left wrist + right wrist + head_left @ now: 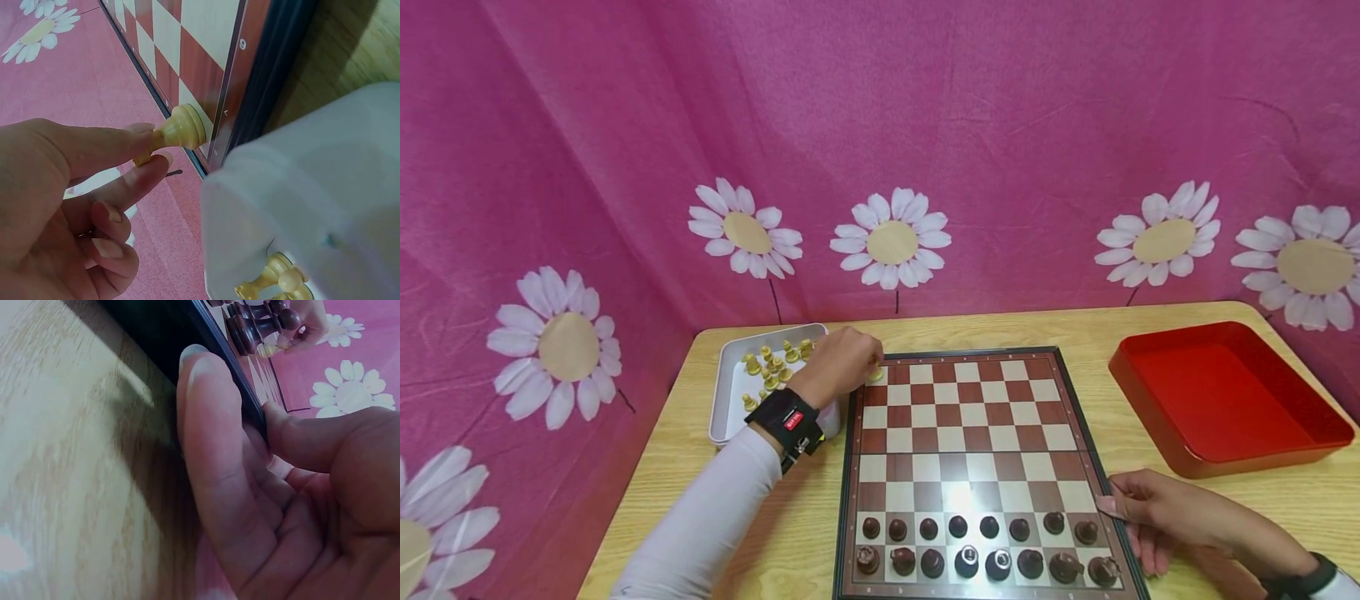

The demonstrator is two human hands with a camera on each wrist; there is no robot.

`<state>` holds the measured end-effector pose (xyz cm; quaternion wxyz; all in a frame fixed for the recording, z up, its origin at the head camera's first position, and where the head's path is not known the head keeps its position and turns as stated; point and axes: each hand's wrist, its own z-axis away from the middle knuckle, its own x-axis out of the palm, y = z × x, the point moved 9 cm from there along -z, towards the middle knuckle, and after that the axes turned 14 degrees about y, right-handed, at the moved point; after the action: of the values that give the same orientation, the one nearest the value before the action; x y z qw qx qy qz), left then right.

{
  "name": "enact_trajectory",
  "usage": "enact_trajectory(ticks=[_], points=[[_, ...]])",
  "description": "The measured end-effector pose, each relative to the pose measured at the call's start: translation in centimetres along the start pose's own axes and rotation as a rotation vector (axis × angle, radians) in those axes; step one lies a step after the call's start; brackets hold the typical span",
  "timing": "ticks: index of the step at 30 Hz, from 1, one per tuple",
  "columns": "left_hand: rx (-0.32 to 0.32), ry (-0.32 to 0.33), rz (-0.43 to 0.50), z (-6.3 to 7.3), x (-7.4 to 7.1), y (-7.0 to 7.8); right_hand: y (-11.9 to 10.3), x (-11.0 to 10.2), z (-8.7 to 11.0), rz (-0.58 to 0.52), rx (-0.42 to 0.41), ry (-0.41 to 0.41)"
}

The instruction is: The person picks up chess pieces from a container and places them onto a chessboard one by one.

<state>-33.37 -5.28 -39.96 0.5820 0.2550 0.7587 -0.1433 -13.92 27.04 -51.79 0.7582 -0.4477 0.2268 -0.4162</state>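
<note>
At the far left corner of the chessboard (955,467), my left hand (838,367) pinches a pale yellow chess piece (182,130) between thumb and fingertips. The piece's round base is on or just over the corner square; the fingers cover much of its top, so its kind is unclear. My right hand (1180,512) holds the board's right edge near the front, its thumb on the rim and its fingers against the side. Dark brown chess pieces (966,562) stand in two rows along the near side of the board.
Left of the board, a white tray (724,392) holds several loose pale yellow pieces (771,367), partly hidden by my left forearm. A red tray (1232,392) stands to the right on the wooden table (797,525). A pink flowered cloth (1015,167) hangs behind.
</note>
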Motion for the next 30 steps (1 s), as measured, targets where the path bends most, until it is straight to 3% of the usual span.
enact_trajectory(ticks=[10, 16, 23, 30], points=[[-0.005, -0.013, 0.022, 0.0, 0.0, 0.0, -0.1, 0.1, -0.1, -0.005, -0.003, -0.012], [-0.045, -0.041, 0.031, 0.1, -0.3, -0.8, -0.1, 0.2, 0.0, -0.009, -0.021, -0.017], [-0.13, -0.067, 0.12, 0.3, -1.9, -2.4, -0.1, 0.1, 0.1, -0.02, -0.017, -0.033], [-0.199, -0.02, 0.086, 0.8, -4.6, -5.4, 0.0, 0.1, -0.1, -0.014, -0.012, -0.027]])
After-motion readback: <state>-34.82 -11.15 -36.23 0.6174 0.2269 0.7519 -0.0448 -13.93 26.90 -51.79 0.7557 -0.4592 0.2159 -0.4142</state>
